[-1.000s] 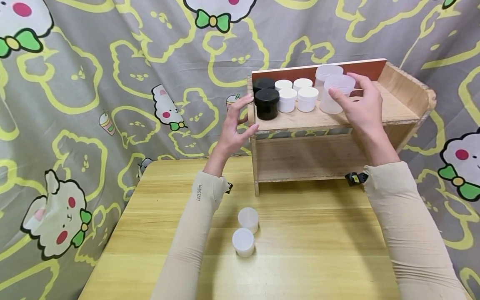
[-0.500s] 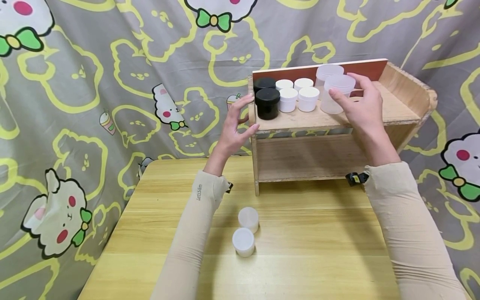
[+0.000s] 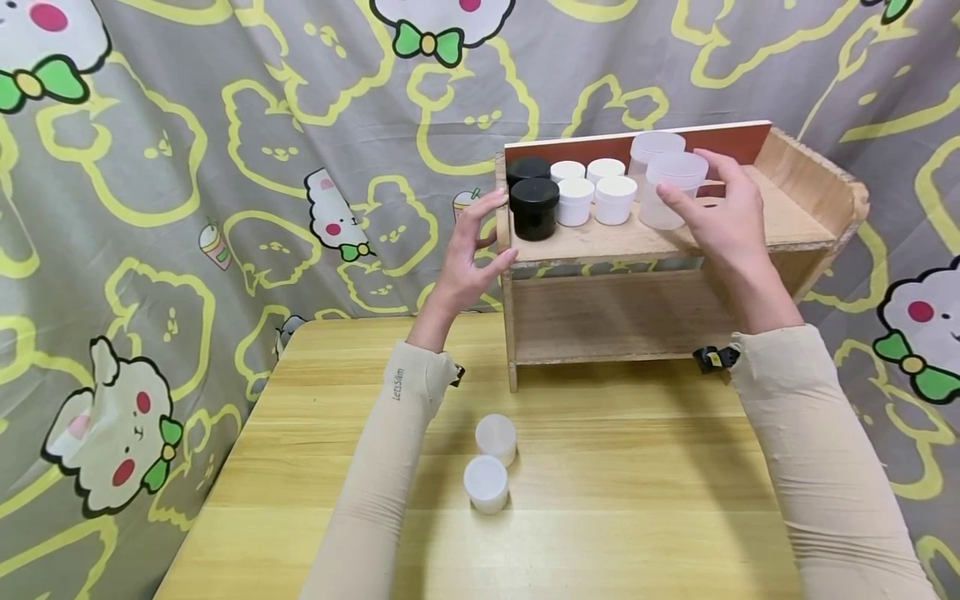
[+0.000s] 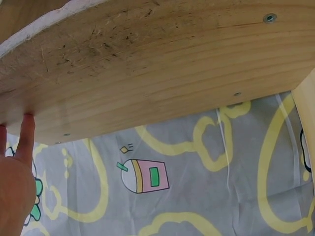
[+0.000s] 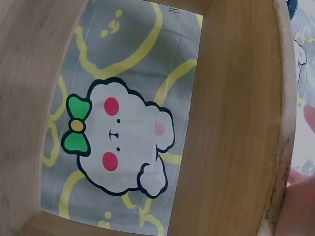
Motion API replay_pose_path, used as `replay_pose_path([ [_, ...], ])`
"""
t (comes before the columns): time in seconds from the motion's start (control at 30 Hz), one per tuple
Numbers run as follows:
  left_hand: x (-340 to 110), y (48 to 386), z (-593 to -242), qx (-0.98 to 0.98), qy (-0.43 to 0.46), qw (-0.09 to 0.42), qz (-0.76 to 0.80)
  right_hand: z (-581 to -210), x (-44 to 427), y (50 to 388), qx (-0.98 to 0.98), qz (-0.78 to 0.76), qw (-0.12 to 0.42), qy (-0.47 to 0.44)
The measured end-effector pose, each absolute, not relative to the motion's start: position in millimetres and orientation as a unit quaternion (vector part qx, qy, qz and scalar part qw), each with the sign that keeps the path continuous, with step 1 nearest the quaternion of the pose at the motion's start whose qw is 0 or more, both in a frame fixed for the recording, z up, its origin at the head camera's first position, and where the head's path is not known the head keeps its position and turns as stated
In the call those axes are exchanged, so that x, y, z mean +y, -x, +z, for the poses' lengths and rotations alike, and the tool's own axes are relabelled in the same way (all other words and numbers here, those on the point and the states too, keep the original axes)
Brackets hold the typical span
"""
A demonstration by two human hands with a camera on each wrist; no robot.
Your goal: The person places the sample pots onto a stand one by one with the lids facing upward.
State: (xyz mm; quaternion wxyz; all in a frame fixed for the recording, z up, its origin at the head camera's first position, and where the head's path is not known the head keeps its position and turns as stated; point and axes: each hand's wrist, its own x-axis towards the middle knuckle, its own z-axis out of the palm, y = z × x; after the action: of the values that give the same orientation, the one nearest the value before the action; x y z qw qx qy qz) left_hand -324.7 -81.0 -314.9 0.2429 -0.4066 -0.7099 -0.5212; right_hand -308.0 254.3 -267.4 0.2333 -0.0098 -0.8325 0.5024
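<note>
My right hand (image 3: 731, 212) grips a translucent plastic jar (image 3: 663, 204) between thumb and fingers, near the front edge of the wooden shelf's top board (image 3: 585, 246). Behind it stands a second translucent jar (image 3: 657, 143), partly covered. To their left are several white jars (image 3: 615, 200) in two rows, then a black jar (image 3: 534, 208) in front of another black jar (image 3: 527, 167). With fingers spread, my left hand (image 3: 467, 262) touches the shelf's left side panel. The left wrist view shows its fingertips against that panel (image 4: 147, 73). Only a bit of the right hand (image 5: 302, 206) appears in the right wrist view.
Two small white-lidded jars (image 3: 486, 483) stand on the wooden table (image 3: 615, 517) in front of the shelf, near my left forearm. The shelf has a lower board (image 3: 622, 317) and a raised right side (image 3: 813, 179). A patterned curtain (image 3: 300, 125) hangs behind.
</note>
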Motion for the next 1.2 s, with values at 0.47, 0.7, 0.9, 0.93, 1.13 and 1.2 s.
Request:
replay_pose_path([
  [0.47,-82,325,-316,-0.706,0.412,0.244,-0.522,-259,227,268,-0.750,0.552,0.363,-0.025],
  [0.7,-82,327,-316,-0.705,0.416,0.249,-0.518,-274,211,250,-0.718,0.569,0.381,-0.128],
  [0.9,-83,326,-313,-0.711,0.416,0.237,-0.515,-303,191,237,-0.748,0.546,0.315,-0.210],
  [0.93,-84,327,-313,-0.713,0.416,0.233,-0.515,-308,187,235,-0.753,0.539,0.304,-0.225],
  [1.13,-86,326,-312,-0.716,0.416,0.227,-0.513,-350,161,232,-0.793,0.498,0.192,-0.294],
  [1.2,-86,325,-311,-0.716,0.416,0.228,-0.512,-367,152,232,-0.804,0.490,0.135,-0.308],
])
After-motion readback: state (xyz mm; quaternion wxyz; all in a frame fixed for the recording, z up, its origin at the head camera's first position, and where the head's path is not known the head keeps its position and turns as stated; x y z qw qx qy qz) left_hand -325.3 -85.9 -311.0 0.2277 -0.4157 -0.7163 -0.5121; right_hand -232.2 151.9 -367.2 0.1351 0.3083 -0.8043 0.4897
